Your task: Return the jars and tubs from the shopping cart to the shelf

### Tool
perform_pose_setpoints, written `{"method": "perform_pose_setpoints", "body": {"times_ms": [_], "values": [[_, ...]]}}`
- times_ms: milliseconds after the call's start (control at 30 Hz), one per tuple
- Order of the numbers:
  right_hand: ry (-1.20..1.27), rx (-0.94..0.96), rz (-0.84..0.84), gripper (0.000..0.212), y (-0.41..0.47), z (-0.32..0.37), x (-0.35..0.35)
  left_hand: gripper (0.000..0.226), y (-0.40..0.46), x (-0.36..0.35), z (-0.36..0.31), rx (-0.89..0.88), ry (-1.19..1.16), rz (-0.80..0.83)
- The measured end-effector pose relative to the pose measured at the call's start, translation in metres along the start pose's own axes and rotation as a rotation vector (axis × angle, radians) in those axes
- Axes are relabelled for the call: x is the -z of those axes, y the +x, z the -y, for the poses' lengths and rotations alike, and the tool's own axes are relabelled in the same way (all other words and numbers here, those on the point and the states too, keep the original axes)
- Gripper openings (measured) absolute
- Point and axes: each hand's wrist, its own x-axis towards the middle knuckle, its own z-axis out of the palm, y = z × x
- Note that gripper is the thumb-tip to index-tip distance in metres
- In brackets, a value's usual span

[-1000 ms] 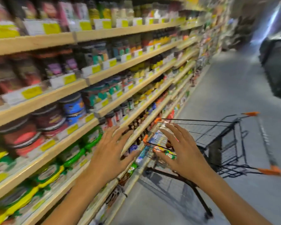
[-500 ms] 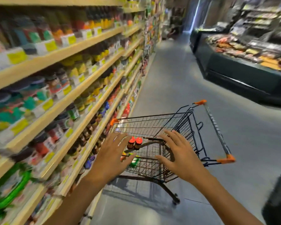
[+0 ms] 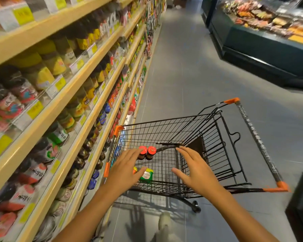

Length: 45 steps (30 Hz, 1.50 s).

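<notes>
Hands: left hand [image 3: 125, 169] and right hand [image 3: 195, 170], both spread wide and holding nothing, now lower over the black wire shopping cart with orange corner caps [image 3: 217, 130] than half a second ago; pickup judged imminent.

Between the hands: green tub with yellow lid [image 3: 146, 175], on the cart floor.

At left fingertips: two dark jars with red lids [image 3: 147, 151], upright, touching.

Left of the hands: wooden shelf [image 3: 59, 105], stocked, yellow price tags.

Writing: Korean-looking shelf labels, blurred; unreadable handle print.
</notes>
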Motion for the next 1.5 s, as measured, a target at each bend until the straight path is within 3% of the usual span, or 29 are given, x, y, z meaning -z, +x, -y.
{"method": "perform_pose_setpoints", "body": {"times_ms": [233, 533, 900, 1167, 1367, 1500], "values": [[0.087, -0.012, 0.174, 0.076, 0.105, -0.051, -0.056, 0.069, 0.090, -0.044, 0.040, 0.120, -0.057, 0.071], [0.250, -0.161, 0.480, 0.083, 0.207, -0.116, -0.157, 0.067, 0.178, -0.135, 0.105, 0.445, -0.207, 0.207], [0.523, -0.432, 0.567, 0.099, 0.260, -0.171, -0.316, 0.091, 0.225, -0.270, 0.228, 0.650, -0.346, 0.329], [0.756, -0.658, 0.380, 0.121, 0.278, -0.196, -0.422, 0.104, 0.251, -0.346, 0.268, 0.713, -0.427, 0.285], [0.807, -0.635, 0.254, 0.099, 0.295, -0.199, -0.454, 0.099, 0.257, -0.380, 0.289, 0.666, -0.502, 0.192], [0.807, -0.603, 0.188, 0.085, 0.296, -0.198, -0.462, 0.084, 0.259, -0.386, 0.289, 0.609, -0.562, 0.134]]}}
